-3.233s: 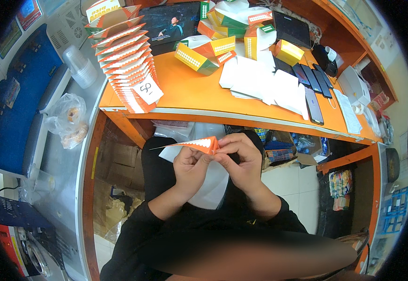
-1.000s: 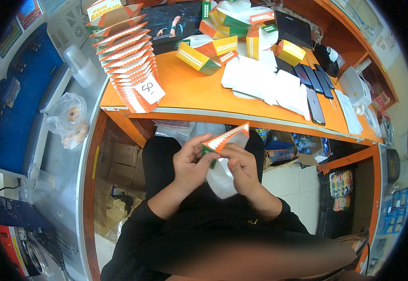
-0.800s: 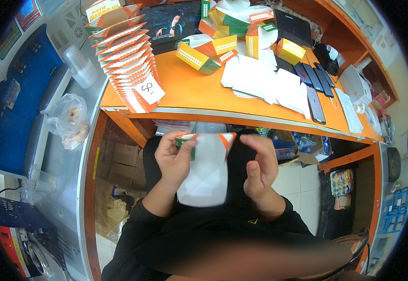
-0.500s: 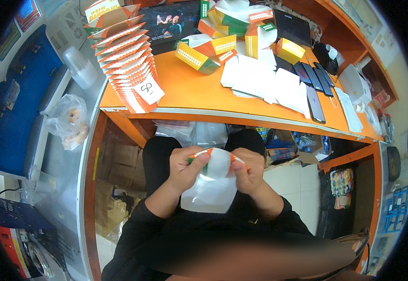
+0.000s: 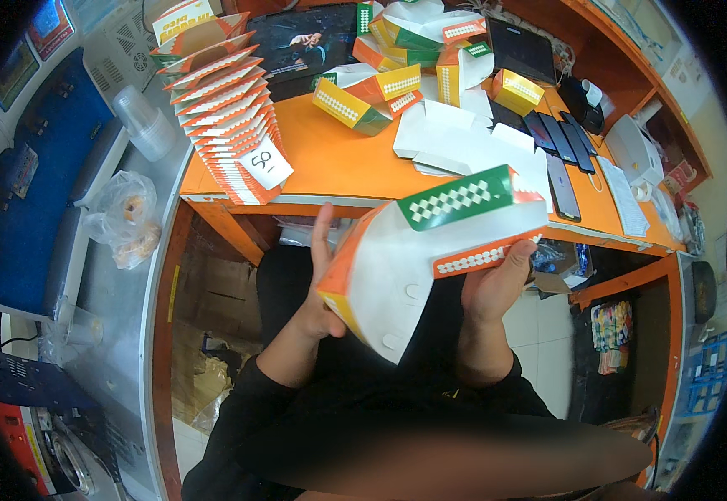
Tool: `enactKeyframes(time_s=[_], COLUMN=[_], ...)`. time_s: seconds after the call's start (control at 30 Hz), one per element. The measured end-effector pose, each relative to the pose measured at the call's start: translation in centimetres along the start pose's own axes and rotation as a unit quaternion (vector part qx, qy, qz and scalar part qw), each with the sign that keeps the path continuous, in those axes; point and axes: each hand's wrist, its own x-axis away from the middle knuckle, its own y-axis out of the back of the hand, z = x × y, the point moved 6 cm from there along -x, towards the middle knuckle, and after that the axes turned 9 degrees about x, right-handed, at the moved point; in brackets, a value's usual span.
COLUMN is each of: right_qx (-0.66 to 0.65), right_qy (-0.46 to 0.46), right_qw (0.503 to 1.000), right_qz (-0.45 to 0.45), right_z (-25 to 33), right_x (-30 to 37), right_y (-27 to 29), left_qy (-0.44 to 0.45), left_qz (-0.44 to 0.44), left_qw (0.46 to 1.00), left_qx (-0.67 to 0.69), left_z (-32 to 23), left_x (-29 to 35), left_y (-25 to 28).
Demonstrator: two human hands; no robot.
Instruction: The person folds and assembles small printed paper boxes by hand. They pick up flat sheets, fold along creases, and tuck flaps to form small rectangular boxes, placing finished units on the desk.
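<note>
A part-folded paperboard food carton (image 5: 397, 271), white inside with orange, green and yellow printed panels, is held tilted above my lap. My right hand (image 5: 495, 280) grips its right end, thumb over the orange-edged flap and the other fingers underneath. My left hand (image 5: 317, 292) is beside the carton's orange left side, fingers stretched out and apart; whether it touches the board is hard to tell. Two slits show in the white inner face. On the orange table (image 5: 330, 167) ahead lie flat white carton blanks (image 5: 463, 142).
A tall leaning stack of nested cartons (image 5: 225, 125) stands at the table's left. Loose formed cartons (image 5: 372, 92) pile up at the back centre. Several phones (image 5: 562, 188) lie at the right. On the left metal counter are plastic cups (image 5: 142, 125) and a bag of doughnuts (image 5: 129, 213).
The carton has been raised and turned, so its white inside and green panel now show. My left hand has let go of its grip and opened; the right has moved right, still gripping.
</note>
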Motion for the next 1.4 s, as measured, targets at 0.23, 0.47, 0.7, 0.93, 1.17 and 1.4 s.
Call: enactKeyframes(time_s=[0.23,0.47,0.7,0.93,1.17,1.4], right_qx=[0.375,0.327,0.447,0.688,0.562,0.661], right_qy=[0.116,0.023,0.28,0.273,0.282,0.041], right_qw=[0.917,0.906,0.841,0.669,0.771,0.575], right_qz=[0.073,0.268,0.118,0.066,0.102,0.48], right_z=[1.4,-0.2,5.9,5.4,0.6,-7.2], right_x=[0.7,1.9,-7.2,-26.9,-24.6,-15.7], right_y=[-3.9,-6.1,-5.0,-12.7,-11.5,-8.6], left_qy=[-0.048,0.019,-0.114,-0.092,-0.129,-0.122], left_qz=[-0.037,0.049,-0.006,0.033,0.003,0.028], left_qw=[0.978,0.967,0.949,0.942,0.94,0.943], left_qx=[-0.198,-0.248,-0.294,-0.32,-0.317,-0.307], left_z=[-0.7,0.8,-1.9,-1.3,-3.4,-2.8], left_x=[-0.2,0.4,0.0,0.0,0.7,0.2], left_y=[0.6,0.9,0.9,-0.4,0.9,1.6])
